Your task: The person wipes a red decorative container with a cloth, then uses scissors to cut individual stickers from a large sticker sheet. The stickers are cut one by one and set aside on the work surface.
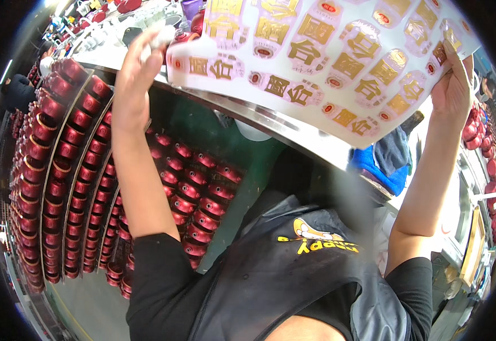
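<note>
Worktable (101,54) partly behind decal sheet (310,63), racked red vessels (52,107), blue cloth (393,181)

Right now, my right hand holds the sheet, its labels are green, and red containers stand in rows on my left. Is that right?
Not quite: the head view shows the labels are mainly gold, not green. The rest stands: your right hand holds the sheet, and red containers stand in rows on your left.
</note>
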The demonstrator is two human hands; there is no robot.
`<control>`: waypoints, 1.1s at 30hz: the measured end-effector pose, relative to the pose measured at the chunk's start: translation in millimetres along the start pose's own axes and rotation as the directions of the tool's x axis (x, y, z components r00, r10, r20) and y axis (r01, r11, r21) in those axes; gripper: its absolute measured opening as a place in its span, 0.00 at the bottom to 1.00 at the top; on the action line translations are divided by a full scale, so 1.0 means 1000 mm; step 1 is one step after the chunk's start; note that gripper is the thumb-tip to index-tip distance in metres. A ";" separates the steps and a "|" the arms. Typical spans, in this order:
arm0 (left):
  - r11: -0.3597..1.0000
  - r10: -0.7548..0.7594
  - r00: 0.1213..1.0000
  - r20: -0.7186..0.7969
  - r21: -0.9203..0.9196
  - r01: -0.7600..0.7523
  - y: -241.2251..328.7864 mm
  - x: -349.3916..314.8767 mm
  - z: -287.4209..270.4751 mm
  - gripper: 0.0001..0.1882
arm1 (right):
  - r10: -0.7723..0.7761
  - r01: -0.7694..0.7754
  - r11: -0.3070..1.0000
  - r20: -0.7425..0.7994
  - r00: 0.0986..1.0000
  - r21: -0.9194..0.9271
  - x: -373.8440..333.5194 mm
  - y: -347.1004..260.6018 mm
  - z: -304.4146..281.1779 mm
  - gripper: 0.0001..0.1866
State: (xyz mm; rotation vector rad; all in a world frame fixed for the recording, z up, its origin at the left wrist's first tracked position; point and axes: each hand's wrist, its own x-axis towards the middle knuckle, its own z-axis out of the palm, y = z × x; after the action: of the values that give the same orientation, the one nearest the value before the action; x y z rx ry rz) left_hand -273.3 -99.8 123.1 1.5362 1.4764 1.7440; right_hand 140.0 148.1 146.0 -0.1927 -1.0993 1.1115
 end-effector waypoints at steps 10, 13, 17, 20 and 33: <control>0.917 -0.082 0.975 0.207 -0.367 0.155 0.036 0.059 0.080 0.21 | -0.086 0.110 0.987 0.196 0.977 -0.118 -0.015 -0.005 0.018 0.17; 0.962 -0.202 0.979 -0.032 -0.192 0.192 0.028 0.044 0.089 0.18 | -0.020 0.028 0.978 0.043 0.999 -0.208 -0.039 0.001 0.034 0.19; 0.997 -0.074 0.997 0.007 0.022 0.074 0.023 0.025 0.104 0.20 | 0.132 -0.156 0.974 -0.150 0.980 -0.166 -0.082 0.008 0.067 0.17; 0.937 0.010 0.997 -0.077 -0.348 -0.036 0.015 0.012 0.115 0.10 | 0.175 -0.213 0.964 -0.222 0.959 -0.158 -0.097 0.001 0.083 0.14; 0.939 -0.119 0.992 0.039 -0.319 0.125 -0.017 -0.003 0.100 0.15 | 0.337 -0.371 0.896 -0.171 0.926 -0.242 -0.113 0.015 0.061 0.23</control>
State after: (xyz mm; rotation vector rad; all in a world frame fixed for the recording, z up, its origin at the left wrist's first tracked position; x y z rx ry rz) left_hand -189.4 -51.5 91.4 1.2626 1.1786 1.7860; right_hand 81.4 43.1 98.4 -0.6957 -1.1275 1.2486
